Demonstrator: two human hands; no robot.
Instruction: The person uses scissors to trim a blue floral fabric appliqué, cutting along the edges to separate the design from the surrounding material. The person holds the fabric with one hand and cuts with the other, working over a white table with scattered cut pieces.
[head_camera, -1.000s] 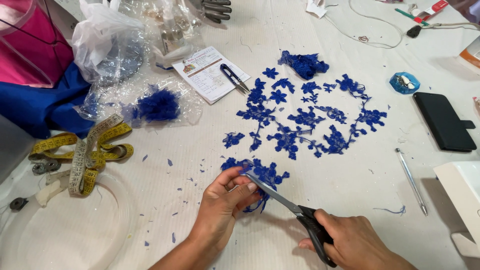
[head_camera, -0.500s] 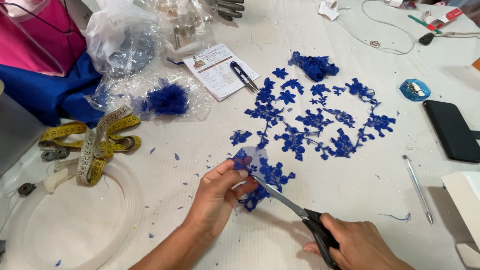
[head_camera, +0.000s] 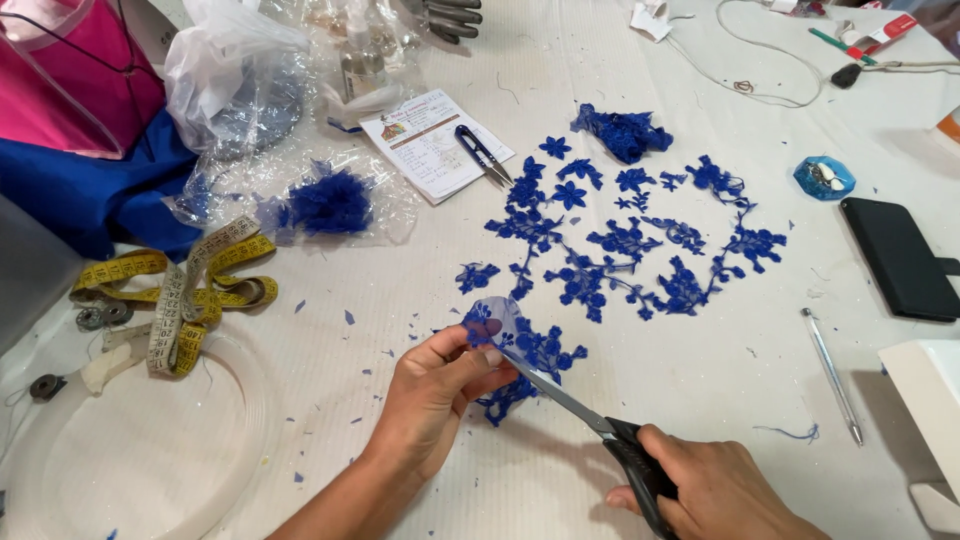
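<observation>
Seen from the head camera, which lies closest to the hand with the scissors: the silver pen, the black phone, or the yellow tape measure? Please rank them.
From the right hand:
1. Silver pen, just up and right of it.
2. Black phone, farther up, by the right edge.
3. Yellow tape measure, far across on the left.

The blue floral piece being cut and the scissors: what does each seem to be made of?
Blue floral piece: apparently embroidered lace on sheer mesh, matte thread; the net looks see-through near the left hand. Scissors: shiny metal blades, seemingly black plastic handles in the right hand.
</observation>
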